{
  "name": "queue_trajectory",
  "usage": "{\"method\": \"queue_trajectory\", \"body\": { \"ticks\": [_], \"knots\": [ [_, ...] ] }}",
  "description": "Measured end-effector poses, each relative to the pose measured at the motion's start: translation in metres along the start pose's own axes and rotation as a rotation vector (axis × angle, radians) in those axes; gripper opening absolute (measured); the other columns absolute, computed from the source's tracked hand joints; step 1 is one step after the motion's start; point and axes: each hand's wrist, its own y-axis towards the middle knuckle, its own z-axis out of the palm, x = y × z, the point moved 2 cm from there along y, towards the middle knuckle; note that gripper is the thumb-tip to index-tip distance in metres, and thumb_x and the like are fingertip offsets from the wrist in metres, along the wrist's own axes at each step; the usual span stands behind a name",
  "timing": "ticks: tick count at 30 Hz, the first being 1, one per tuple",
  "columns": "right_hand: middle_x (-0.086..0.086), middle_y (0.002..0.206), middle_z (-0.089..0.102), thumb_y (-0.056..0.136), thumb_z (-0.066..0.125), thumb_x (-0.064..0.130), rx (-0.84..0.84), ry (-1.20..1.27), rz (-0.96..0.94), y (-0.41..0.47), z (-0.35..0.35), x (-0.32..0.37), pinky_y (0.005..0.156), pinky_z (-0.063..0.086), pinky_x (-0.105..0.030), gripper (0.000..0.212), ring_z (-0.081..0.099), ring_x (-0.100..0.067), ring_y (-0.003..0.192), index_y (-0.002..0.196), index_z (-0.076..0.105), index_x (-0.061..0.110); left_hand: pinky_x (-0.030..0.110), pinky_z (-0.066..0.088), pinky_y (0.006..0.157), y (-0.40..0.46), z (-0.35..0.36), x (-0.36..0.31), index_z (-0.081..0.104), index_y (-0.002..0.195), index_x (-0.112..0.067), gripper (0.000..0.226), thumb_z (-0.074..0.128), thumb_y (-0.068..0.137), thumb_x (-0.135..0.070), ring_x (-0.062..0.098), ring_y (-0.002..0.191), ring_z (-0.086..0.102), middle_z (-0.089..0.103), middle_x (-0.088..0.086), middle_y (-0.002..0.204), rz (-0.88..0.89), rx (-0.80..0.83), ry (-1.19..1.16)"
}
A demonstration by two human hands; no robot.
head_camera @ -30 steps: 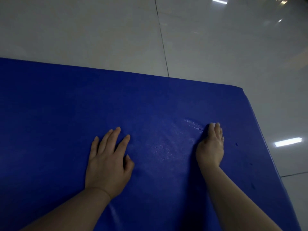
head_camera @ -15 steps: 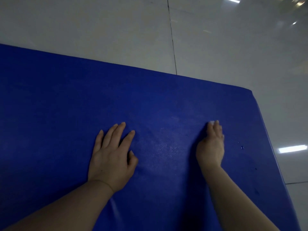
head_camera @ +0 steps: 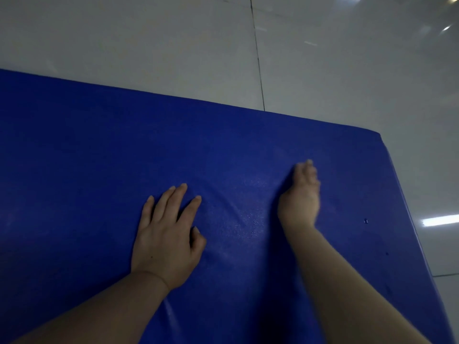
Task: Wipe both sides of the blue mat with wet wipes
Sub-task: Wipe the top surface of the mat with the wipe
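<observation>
Two hands down on the mat, wipe barely showing

Blue mat: largest thing in view, lying flat on a pale tiled floor. It fills the frame from the left edge across to a rounded far-right corner. Its far edge runs left to right, slanting slightly nearer toward that corner; its right edge runs back toward the person. Which edge is the long one cannot be told, since the left and near ends are out of frame. Both forearms reach over the mat from its near side, so the surface lies directly under and ahead of the hands.

Left hand: set toward the middle of the mat, palm down, fingers straight and spread, resting flat on the surface. It holds nothing.

Right hand: set closer to the mat's right edge and slightly farther from the person than the left. It is turned on its side and blurred, fingers drawn together. A small pale patch at the fingertips may be a wet wipe; too small and smeared to be sure, so whether it grips anything cannot be told.

Judgement: the right hand is nearer the uncovered strip beside the mat's right edge and far corner, and looks like the working hand; the left reads as a brace. A faint sheen sits on the mat between the two hands.
</observation>
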Motion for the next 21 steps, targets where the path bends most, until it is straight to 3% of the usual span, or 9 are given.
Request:
{"method": "queue_trajectory", "body": {
  "ticks": [2,5,7,10,12,14,18,21],
  "knots": [
    [-0.013,0.158,0.007,0.085,0.037,-0.011,0.08,0.02,-0.281,-0.021,0.016,0.049,0.119,0.009,-0.037,0.069,0.008,-0.026,0.145,0.149,0.015,0.003,0.047,0.016,0.114,0.0,-0.001,0.0,0.057,0.133,-0.015,0.058,0.033,0.084,-0.035,0.025,0.136,0.035,0.043,0.011,0.146,-0.002,0.006,0.0],
    [-0.016,0.153,0.027,0.077,0.049,-0.019,0.175,0.128,-0.63,-0.047,0.031,0.084,0.117,0.017,-0.04,0.07,0.025,-0.031,0.141,0.143,0.034,0.0,0.047,0.017,0.114,0.001,-0.002,0.001,0.056,0.133,-0.015,0.058,0.034,0.083,-0.036,0.025,0.136,0.035,0.043,0.011,0.146,0.003,0.019,0.004],
    [-0.015,0.149,0.034,0.07,0.049,-0.025,0.144,0.141,-0.595,-0.033,0.023,0.056,0.115,0.024,-0.044,0.076,0.032,-0.03,0.138,0.141,0.039,0.002,0.048,0.017,0.113,0.001,-0.002,0.001,0.057,0.132,-0.015,0.058,0.034,0.083,-0.035,0.025,0.136,0.035,0.044,0.011,0.146,0.001,0.012,-0.003],
    [-0.006,0.157,0.019,0.079,0.04,-0.021,0.077,0.087,-0.185,0.002,-0.001,-0.005,0.118,0.016,-0.038,0.076,0.016,-0.021,0.145,0.148,0.028,0.011,0.048,0.016,0.113,0.001,-0.001,0.001,0.057,0.132,-0.015,0.058,0.035,0.083,-0.035,0.025,0.136,0.035,0.043,0.011,0.146,0.004,0.006,-0.019],
    [-0.005,0.158,0.014,0.083,0.037,-0.017,0.013,0.07,0.033,0.014,-0.003,-0.01,0.119,0.011,-0.034,0.073,0.011,-0.021,0.145,0.149,0.023,0.011,0.048,0.016,0.113,0.001,0.001,0.002,0.056,0.133,-0.015,0.058,0.035,0.083,-0.035,0.025,0.136,0.034,0.043,0.011,0.146,0.01,0.012,-0.019],
    [-0.01,0.157,0.014,0.086,0.039,-0.012,0.048,0.063,-0.066,0.007,0.008,0.031,0.118,0.011,-0.033,0.069,0.012,-0.024,0.144,0.149,0.019,0.006,0.048,0.016,0.113,0.001,0.0,0.002,0.057,0.133,-0.015,0.058,0.035,0.083,-0.035,0.025,0.137,0.034,0.043,0.01,0.147,0.007,0.015,-0.015],
    [-0.017,0.152,0.027,0.077,0.047,-0.021,0.149,0.116,-0.6,-0.019,0.033,0.086,0.116,0.01,-0.034,0.072,0.022,-0.032,0.142,0.144,0.031,-0.001,0.049,0.018,0.113,0.001,-0.002,0.002,0.057,0.132,-0.015,0.059,0.035,0.082,-0.035,0.025,0.136,0.035,0.044,0.011,0.146,0.009,0.009,-0.006],
    [-0.011,0.156,0.021,0.078,0.042,-0.021,0.081,0.001,-0.428,0.014,0.012,0.029,0.116,0.002,-0.029,0.075,0.016,-0.026,0.145,0.147,0.028,0.006,0.048,0.017,0.113,0.002,-0.001,0.002,0.057,0.132,-0.015,0.058,0.035,0.082,-0.035,0.025,0.136,0.035,0.043,0.011,0.146,0.008,-0.005,-0.025]
  ]
}}
